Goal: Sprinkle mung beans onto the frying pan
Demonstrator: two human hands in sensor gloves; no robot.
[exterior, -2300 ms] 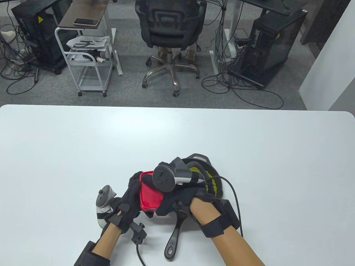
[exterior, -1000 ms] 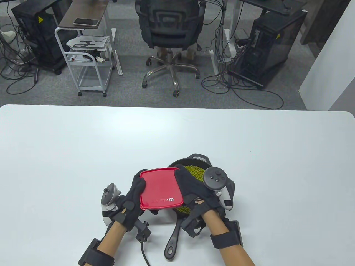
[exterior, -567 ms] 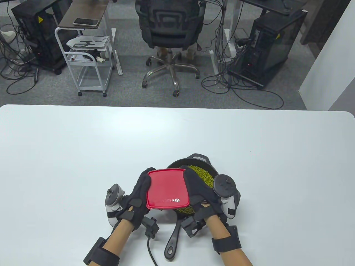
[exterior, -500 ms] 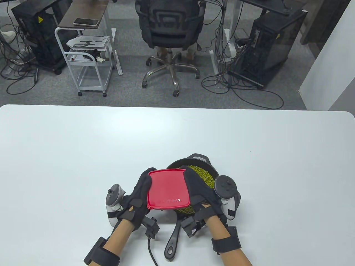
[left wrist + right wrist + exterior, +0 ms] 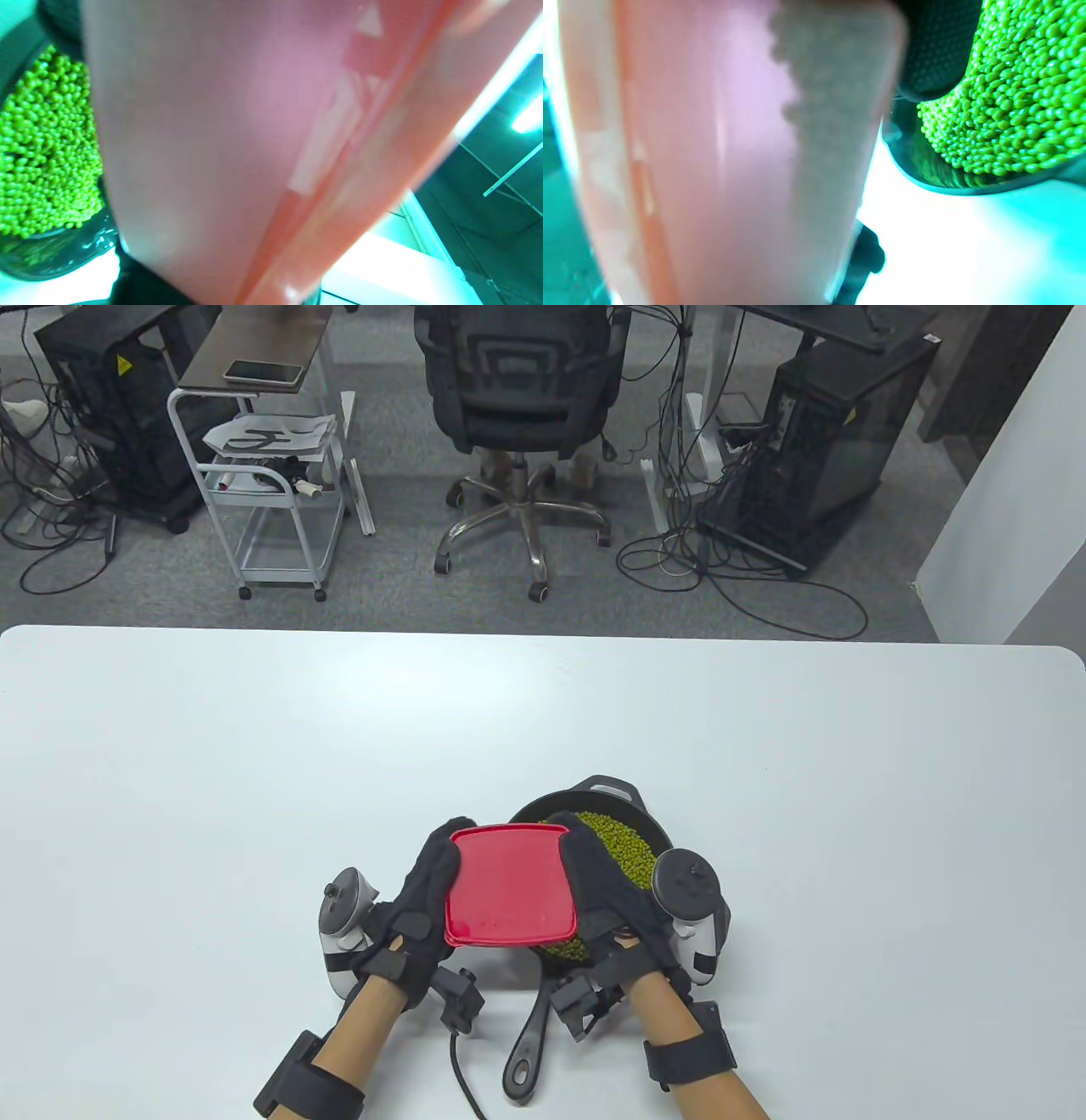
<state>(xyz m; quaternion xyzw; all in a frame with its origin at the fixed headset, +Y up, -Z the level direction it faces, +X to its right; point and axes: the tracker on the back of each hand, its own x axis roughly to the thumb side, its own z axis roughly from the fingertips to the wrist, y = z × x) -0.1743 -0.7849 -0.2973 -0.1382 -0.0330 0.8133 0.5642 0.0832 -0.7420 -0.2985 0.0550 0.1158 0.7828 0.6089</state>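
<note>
A red-lidded container (image 5: 507, 887) is held level between both hands, over the near left part of the black frying pan (image 5: 615, 794). My left hand (image 5: 420, 912) grips its left side and my right hand (image 5: 609, 891) grips its right side. Green mung beans (image 5: 626, 847) lie heaped in the pan. The pan's handle (image 5: 530, 1040) points toward the table's near edge. In the left wrist view the container's pale wall (image 5: 220, 140) fills the frame, with beans (image 5: 42, 156) at the left. In the right wrist view the container (image 5: 721, 152) is at the left and beans (image 5: 1014, 93) at the right.
The white table (image 5: 254, 746) stretches far left, right and back. Cables run from both wrists toward the near edge. An office chair (image 5: 517, 398), a cart (image 5: 263, 475) and computer towers stand on the floor beyond the table.
The red container was tipped on edge in both hands; it now lies level with the lid up. Both hands moved slightly right with it. The heap of beans in the pan has come into full view.
</note>
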